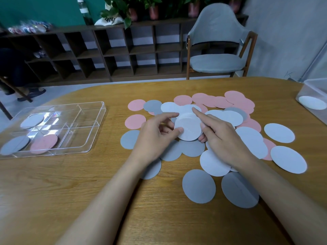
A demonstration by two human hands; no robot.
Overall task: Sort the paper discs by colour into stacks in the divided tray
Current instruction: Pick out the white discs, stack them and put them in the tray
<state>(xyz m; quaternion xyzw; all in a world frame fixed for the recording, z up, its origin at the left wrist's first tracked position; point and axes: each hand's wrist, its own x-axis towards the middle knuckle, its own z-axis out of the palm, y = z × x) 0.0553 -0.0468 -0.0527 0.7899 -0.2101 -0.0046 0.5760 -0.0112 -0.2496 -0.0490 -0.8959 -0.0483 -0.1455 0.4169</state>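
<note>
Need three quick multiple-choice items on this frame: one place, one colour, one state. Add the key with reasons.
1. Where is the divided tray relative to the loose discs?
A) to their left
B) to their right
C) under them

2. What colour is the held disc?
A) pink
B) white
C) grey

3. What is the left hand doing?
A) lying flat on the wood
B) reaching into the tray
C) pinching the held disc

Key:
1 A: the tray lies apart from the pile, on its left.
2 B: the raised disc is white.
3 C: its thumb and fingers close on the disc's edge, and the right hand holds the opposite side.
</note>
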